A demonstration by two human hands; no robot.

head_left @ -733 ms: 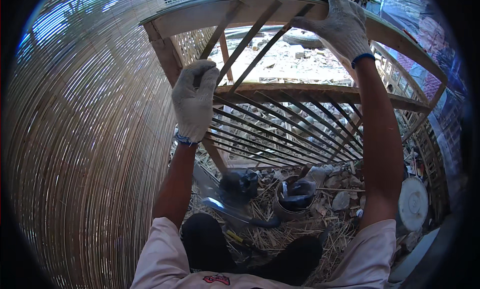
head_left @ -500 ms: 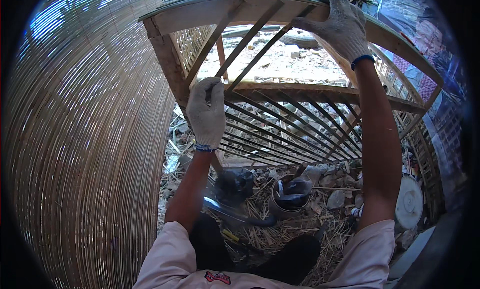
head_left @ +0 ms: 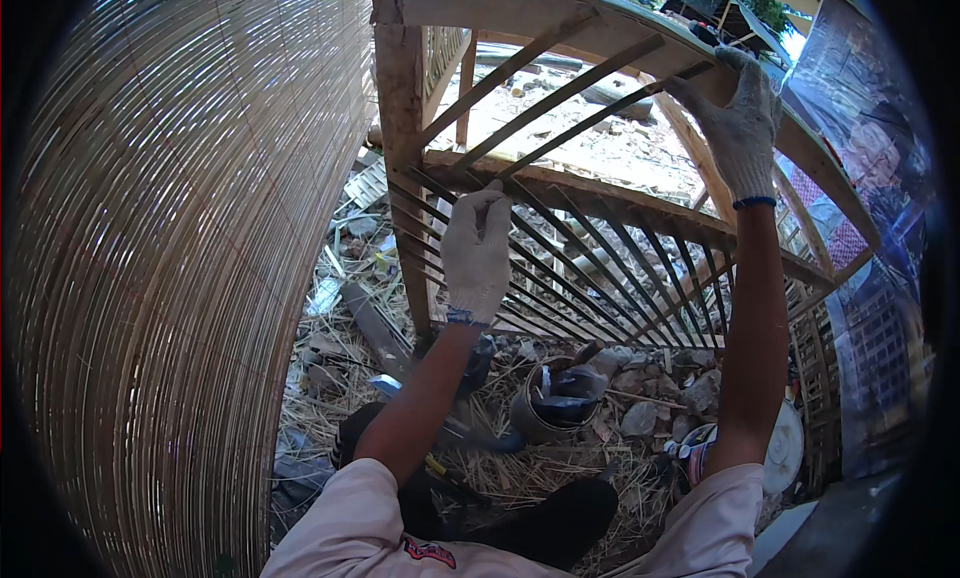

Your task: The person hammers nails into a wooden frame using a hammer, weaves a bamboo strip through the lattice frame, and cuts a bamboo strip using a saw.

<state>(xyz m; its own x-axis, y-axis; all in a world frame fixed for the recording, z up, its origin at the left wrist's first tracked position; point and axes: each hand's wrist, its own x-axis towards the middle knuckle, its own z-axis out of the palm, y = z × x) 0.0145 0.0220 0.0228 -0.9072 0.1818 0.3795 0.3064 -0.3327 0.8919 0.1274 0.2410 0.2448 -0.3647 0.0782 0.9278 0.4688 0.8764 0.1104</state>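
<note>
A wooden frame with slats point(head_left: 400, 108) stands before me, its top board point(head_left: 480, 0) curving across the upper view. Three bamboo slats slant between this board and the middle rail point(head_left: 620, 195). My left hand point(head_left: 477, 253), in a pale knitted glove, is closed in a pinch at the lower end of the rightmost bamboo slat point(head_left: 590, 120), by the middle rail. My right hand point(head_left: 742, 128), gloved too, is hooked over the top board, its thumb at that slat's upper end. Its fingertips are partly hidden behind the board.
A bamboo blind point(head_left: 190, 278) hangs along the left. Below are a bucket point(head_left: 530, 413) with dark plastic in it, stones point(head_left: 640, 419), straw and a round whitish lid point(head_left: 785, 448). A printed sheet point(head_left: 860, 278) hangs at the right. More slats fan out under the middle rail.
My view has shifted, so the frame and both hands sit lower and farther right in it. Both hands keep their places at the two ends of the slat.
</note>
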